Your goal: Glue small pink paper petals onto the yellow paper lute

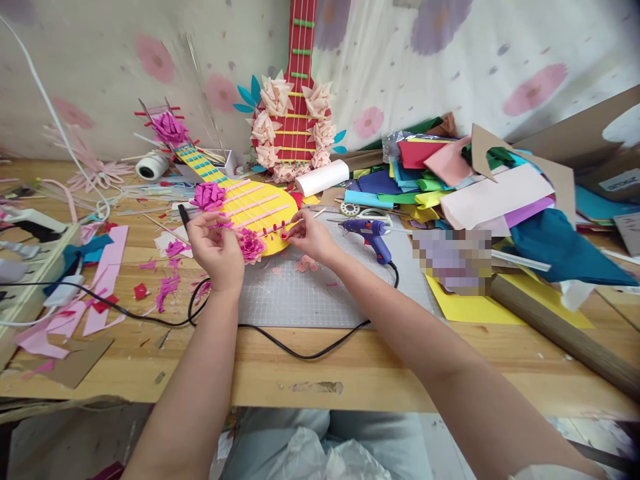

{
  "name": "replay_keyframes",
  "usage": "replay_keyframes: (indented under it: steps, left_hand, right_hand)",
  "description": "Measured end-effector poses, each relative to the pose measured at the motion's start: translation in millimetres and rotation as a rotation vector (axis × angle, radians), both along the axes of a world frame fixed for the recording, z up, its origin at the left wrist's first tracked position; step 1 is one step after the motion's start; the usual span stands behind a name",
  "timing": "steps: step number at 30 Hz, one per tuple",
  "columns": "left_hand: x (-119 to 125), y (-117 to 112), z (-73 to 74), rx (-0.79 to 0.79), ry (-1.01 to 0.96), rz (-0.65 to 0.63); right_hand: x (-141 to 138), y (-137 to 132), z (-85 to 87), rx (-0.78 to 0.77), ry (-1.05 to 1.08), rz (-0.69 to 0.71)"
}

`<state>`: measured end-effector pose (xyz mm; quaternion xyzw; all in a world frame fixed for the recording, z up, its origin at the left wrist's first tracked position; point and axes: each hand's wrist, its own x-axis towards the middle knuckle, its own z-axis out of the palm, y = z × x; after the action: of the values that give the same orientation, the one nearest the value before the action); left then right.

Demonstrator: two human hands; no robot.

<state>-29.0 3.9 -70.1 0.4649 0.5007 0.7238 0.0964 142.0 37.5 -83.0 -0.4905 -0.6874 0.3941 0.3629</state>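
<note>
A yellow paper guitar [260, 203] with pink strings and magenta paper flowers lies on the grey cutting mat [310, 293]. My left hand [217, 243] is closed on the guitar body's near edge, beside a magenta flower [250, 245]. At the body's lower right edge, my right hand [311, 235] pinches a small red piece [284, 235]. Pink petals lie on the mat just below that hand.
A blue glue gun [371, 235] lies right of my right hand; its black cord [280, 340] loops across the mat and table. A red paper guitar [295, 100] leans on the wall. Coloured paper sheets [475, 180] pile at right. Pink scraps [100, 293] litter the left.
</note>
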Motion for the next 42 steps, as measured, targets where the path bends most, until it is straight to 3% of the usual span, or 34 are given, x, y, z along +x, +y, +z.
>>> replay_keyframes:
  steps: [4, 9, 14, 20, 26, 30, 33, 36, 39, 42]
  left_hand:
    - [12.9, -8.0, -7.5, -0.012, 0.175, -0.048]
    - [45.0, -25.9, -17.8, 0.021, 0.433, -0.252]
    - [64.9, -32.6, -31.2, -0.218, 0.622, -0.472]
    - [69.2, -27.6, -39.1, -0.263, 0.664, -0.577]
    - [69.7, -26.4, -36.8, -0.244, 0.621, -0.530]
    - [69.8, -27.0, -34.2, -0.245, 0.610, -0.506]
    - [70.9, -27.8, -34.1, -0.234, 0.585, -0.526]
    - [74.1, -29.0, -35.9, -0.254, 0.497, -0.580]
    - [79.9, -31.4, -37.2, -0.291, 0.408, -0.655]
    - [85.3, -34.8, -35.7, -0.386, 0.390, -0.715]
  right_hand:
    - [3.2, -1.0, 6.6, 0.035, 0.019, -0.014]
    - [21.0, -5.0, 15.6, 0.069, 0.092, -0.033]
    - [60.7, -15.0, 3.8, 0.117, 0.076, -0.055]
    - [95.3, -36.4, -13.8, 0.134, -0.271, -0.148]
    - [91.4, -49.6, -12.6, 0.301, -0.696, -0.096]
    - [87.5, -49.7, -10.3, 0.303, -0.794, -0.117]
    - [87.7, -50.5, -11.9, 0.307, -0.635, -0.182]
    - [87.4, -52.9, -17.5, 0.202, -0.268, -0.189]
    - [84.3, -54.6, -24.4, 0.045, 0.072, -0.057]
    - [80.2, -55.3, -28.1, -0.034, 0.215, 0.050]
